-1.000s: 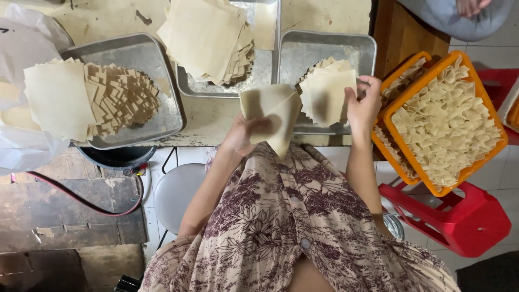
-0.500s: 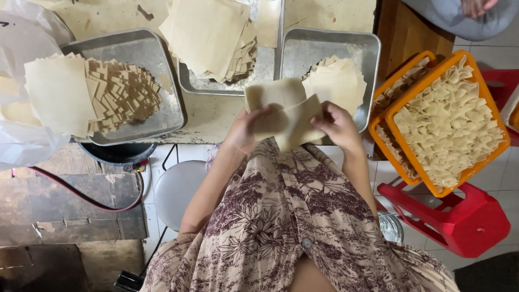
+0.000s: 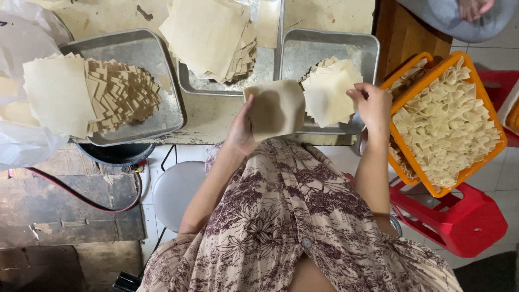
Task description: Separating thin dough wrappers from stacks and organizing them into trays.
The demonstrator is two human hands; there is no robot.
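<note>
Cradling a folded wrapper (image 3: 275, 108), left hand (image 3: 241, 130) upturned beside stack (image 3: 328, 92).

Crumpled clear plastic bag (image 3: 21, 135) at far left.

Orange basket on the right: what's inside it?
The orange basket is heaped with pale folded dough pieces. They cover its bottom, so anything beneath cannot be seen.

We take this for a small food-making workshop: dented square metal trays (image 3: 162, 116) piled with pale dough sheets (image 3: 57, 94), an orange plastic crate (image 3: 489, 116) of folded pieces, worn worktop (image 3: 211, 116).
</note>
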